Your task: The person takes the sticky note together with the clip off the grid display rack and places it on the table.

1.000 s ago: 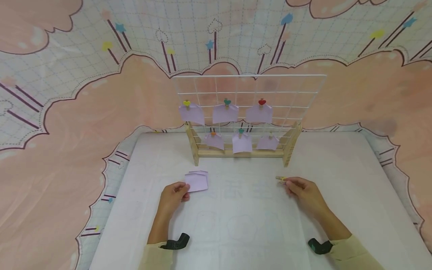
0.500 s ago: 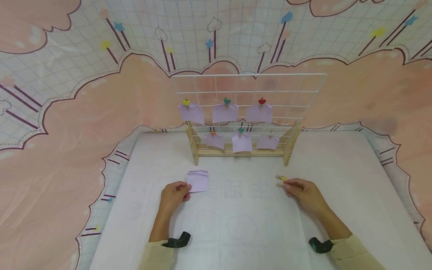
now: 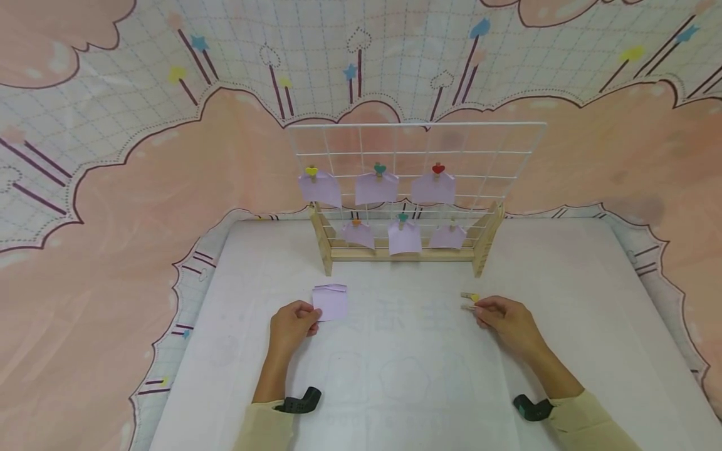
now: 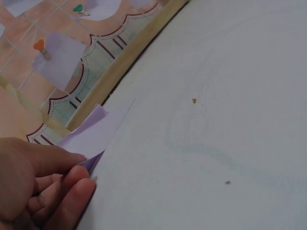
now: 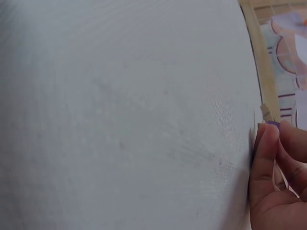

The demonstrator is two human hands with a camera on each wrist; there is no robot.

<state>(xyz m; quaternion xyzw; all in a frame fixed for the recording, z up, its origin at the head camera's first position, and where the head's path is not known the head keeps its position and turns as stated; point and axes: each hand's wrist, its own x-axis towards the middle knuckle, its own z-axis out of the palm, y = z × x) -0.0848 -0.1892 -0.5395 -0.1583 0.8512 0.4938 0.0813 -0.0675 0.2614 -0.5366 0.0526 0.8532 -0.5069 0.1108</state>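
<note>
My left hand (image 3: 291,327) pinches light purple paper (image 3: 331,302) by its lower left corner, low over the white table. A second edge along the top suggests more than one sheet; in the left wrist view the paper (image 4: 96,129) lifts at an angle from the thumb. Between thumb and fingers, my right hand (image 3: 510,321) holds mini wooden clothespins, one with a yellow heart (image 3: 474,297) and another just below it (image 3: 467,307). The right wrist view shows a wooden tip (image 5: 266,113) and a purple bit (image 5: 273,123) at the fingertips, mostly covered.
Behind the hands stands a white wire grid rack (image 3: 417,153) on a wooden base (image 3: 403,255). Several purple papers (image 3: 376,189) hang on it in two rows, under heart clothespins such as a red one (image 3: 438,169). Patterned cloth (image 3: 113,219) surrounds the white table (image 3: 406,388).
In my right hand the two clothespins have spread apart, so the lower one shows more clearly. The purple sheets now line up more closely, and my left hand has shifted slightly right.
</note>
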